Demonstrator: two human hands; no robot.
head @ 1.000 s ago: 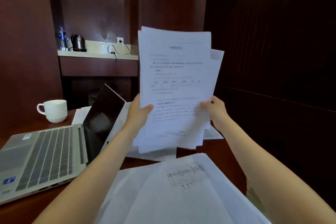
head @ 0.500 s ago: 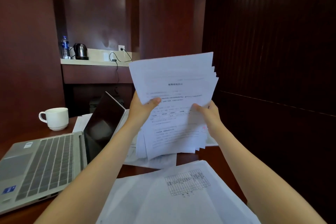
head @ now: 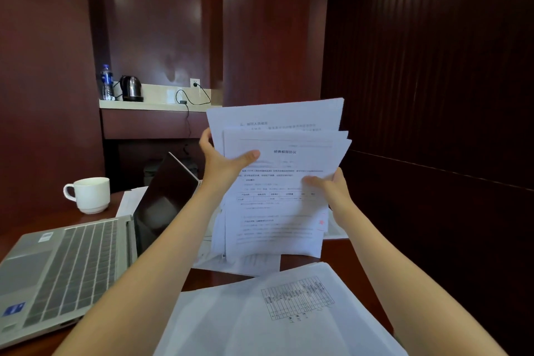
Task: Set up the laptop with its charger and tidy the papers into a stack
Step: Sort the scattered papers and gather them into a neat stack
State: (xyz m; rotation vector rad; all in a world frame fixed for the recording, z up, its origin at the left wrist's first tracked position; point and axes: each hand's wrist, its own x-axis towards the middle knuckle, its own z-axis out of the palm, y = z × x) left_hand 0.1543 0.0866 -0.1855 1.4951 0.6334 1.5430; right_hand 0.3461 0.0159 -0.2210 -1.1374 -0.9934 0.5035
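Observation:
I hold a bundle of printed papers (head: 277, 182) upright over the dark wooden table, its lower edge near the tabletop. My left hand (head: 222, 162) grips its left edge, thumb across the front sheet. My right hand (head: 332, 185) grips the right edge. The sheets are fanned unevenly at the top. More loose papers (head: 283, 315) lie flat near me, and others (head: 239, 264) lie under the bundle. An open silver laptop (head: 66, 263) sits at the left, screen dark. A black charger cable (head: 187, 113) runs from a wall socket (head: 195, 83) on the far shelf.
A white cup (head: 89, 193) stands on the table behind the laptop. On the far shelf (head: 150, 105) stand a water bottle (head: 106, 82) and an electric kettle (head: 131, 88). Dark wood panels close in the back and right.
The paper bundle has come down from in front of my face toward the table. Both hands slid higher along its edges, and the back sheets now stick up above the front one.

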